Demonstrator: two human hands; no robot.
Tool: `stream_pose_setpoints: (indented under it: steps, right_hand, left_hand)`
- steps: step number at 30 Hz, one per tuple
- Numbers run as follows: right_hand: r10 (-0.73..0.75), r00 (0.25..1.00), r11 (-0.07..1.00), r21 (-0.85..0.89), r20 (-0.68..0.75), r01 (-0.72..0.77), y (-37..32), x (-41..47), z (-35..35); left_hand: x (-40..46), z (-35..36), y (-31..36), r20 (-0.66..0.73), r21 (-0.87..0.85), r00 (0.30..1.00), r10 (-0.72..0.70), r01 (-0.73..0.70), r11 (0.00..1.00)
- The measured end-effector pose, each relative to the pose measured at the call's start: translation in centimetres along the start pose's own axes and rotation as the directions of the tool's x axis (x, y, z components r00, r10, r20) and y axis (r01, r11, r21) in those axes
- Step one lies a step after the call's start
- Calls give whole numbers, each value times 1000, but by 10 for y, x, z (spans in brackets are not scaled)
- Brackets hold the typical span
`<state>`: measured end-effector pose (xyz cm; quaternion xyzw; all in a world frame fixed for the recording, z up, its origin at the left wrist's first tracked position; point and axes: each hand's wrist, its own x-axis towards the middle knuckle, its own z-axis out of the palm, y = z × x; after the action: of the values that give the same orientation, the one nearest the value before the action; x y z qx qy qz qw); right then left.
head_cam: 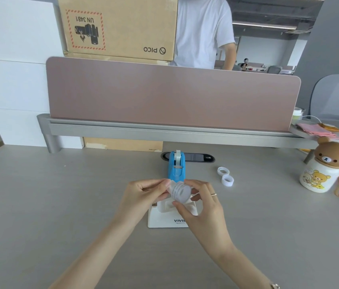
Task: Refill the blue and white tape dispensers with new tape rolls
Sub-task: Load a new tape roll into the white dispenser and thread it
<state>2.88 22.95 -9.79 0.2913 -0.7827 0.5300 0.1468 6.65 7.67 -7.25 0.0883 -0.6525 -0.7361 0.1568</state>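
Both hands pinch a stack of tape rolls [179, 192] above the white dispenser [169, 215]: left hand [143, 192] at its far end, right hand [201, 202] around the near end. The stack's long axis runs from far left to near right, open core facing the camera. The blue dispenser [176, 166] stands just behind on the worktop [60, 205], lengthwise away from the viewer.

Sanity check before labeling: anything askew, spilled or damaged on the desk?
Nothing spilled or damaged. Both hands hold a stack of tape rolls over the white dispenser, whose cradle is empty. Two small rolls lie loose right of the blue dispenser.

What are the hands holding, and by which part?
A wrapped stack of tape rolls, held above the white dispenser: left hand grips its left end, right hand its right.
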Motion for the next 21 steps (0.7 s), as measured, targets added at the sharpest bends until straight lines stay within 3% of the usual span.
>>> stream_pose_setpoints:
  steps: [6,18,21]
  right_hand:
    - [-44,999,999,-12,9,44,0,-2,5]
    - [-63,998,996,-68,-7,62,5,-1,5]
    - [-32,999,999,-44,-31,31,2,0,3]
  left_hand:
    - [-1,2,-1,-9,55,1000,-30,30,998]
    - [0,5,-1,55,-1,992,-110,111,994]
    - [-1,4,1,110,114,992,-67,55,992]
